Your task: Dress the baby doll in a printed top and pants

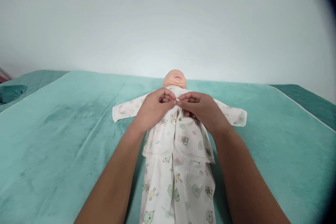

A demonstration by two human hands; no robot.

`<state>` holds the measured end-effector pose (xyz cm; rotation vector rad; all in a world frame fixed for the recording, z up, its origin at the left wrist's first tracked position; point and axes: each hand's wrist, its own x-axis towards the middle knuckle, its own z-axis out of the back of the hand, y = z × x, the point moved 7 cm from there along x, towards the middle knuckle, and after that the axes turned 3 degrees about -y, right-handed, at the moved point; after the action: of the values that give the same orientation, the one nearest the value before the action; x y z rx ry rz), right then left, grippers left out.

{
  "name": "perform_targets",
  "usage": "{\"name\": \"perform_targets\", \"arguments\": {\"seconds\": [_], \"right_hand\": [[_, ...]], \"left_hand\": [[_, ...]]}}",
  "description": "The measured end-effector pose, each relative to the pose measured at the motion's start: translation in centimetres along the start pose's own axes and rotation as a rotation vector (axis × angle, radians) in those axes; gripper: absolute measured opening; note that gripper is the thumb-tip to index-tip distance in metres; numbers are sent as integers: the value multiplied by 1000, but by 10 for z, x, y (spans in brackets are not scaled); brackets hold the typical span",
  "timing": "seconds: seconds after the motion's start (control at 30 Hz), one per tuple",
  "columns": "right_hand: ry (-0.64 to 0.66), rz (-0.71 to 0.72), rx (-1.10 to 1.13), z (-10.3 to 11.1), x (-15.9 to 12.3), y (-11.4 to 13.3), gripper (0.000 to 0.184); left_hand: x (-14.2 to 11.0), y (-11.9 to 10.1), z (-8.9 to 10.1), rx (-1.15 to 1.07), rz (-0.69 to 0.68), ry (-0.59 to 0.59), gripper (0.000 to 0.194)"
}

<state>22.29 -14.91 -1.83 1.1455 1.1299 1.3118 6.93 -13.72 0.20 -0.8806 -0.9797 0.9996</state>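
Observation:
A baby doll (175, 78) lies face up in the middle, its head toward the wall. It wears a white baby shirt (160, 140) printed with small animals, sleeves spread to both sides, and matching trousers (181, 189). At the upper chest my left hand (159, 106) pinches the shirt's front edge between thumb and fingers. Right against it, my right hand (201, 108) pinches the opposite edge. The fingertips of both hands nearly touch and hide what lies between them. Below them a pale button (174, 121) shows on the shirt front, which hangs parted lower down.
A teal plush cover (65, 140) spreads under the doll on all sides. Behind it rises a white wall (168, 28). Darker green fabric (309, 101) borders the cover at the right, and a dark green bunched cloth (12, 92) lies at the far left.

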Motion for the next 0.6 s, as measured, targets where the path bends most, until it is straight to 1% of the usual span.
{"name": "perform_targets", "arguments": {"seconds": [0.1, 0.23, 0.33, 0.47, 0.6], "right_hand": [[9, 22, -19, -3, -3, 5, 26], [-6, 65, -110, -8, -7, 11, 18], [-2, 75, -161, -11, -10, 13, 16], [37, 60, -137, -11, -9, 13, 18], [6, 64, -118, -7, -5, 10, 12]], "left_hand": [[0, -1, 1, 0, 17, -1, 12], [0, -2, 0, -5, 50, 2, 20], [-1, 0, 0, -31, 78, -1, 25], [0, 1, 0, -74, 94, 22, 21], [-1, 0, 1, -61, 106, 62, 15]]}}
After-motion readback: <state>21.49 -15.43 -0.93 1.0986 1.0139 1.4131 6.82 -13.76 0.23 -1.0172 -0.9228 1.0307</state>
